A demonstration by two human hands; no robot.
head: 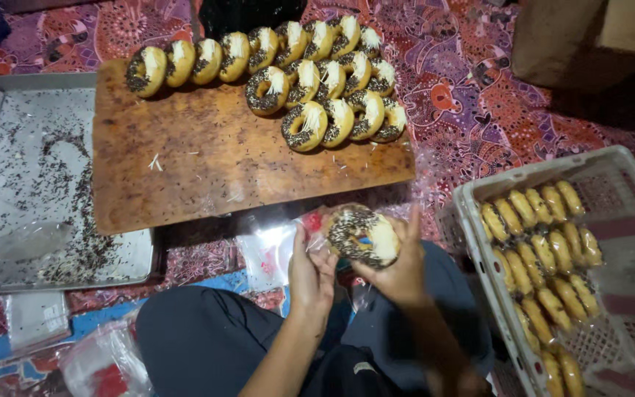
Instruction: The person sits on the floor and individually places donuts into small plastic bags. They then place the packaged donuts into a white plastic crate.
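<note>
Both hands, left (311,276) and right (398,268), clamp one donut (362,235); its clear bag (310,224) is hard to make out. Board (207,158) ahead, crate (611,176) right, partly cut off.

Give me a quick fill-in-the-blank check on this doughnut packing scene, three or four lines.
1. Both hands, left hand and right hand, hold one sprinkled ____ at a clear plastic bag.
2. The unpacked doughnuts lie in rows on a wooden ____.
3. The bagged doughnuts sit in a white plastic ____ on the person's right.
4. The metal tray on the left is strewn with chocolate ____.

Missing words: doughnut; board; crate; sprinkles
</note>
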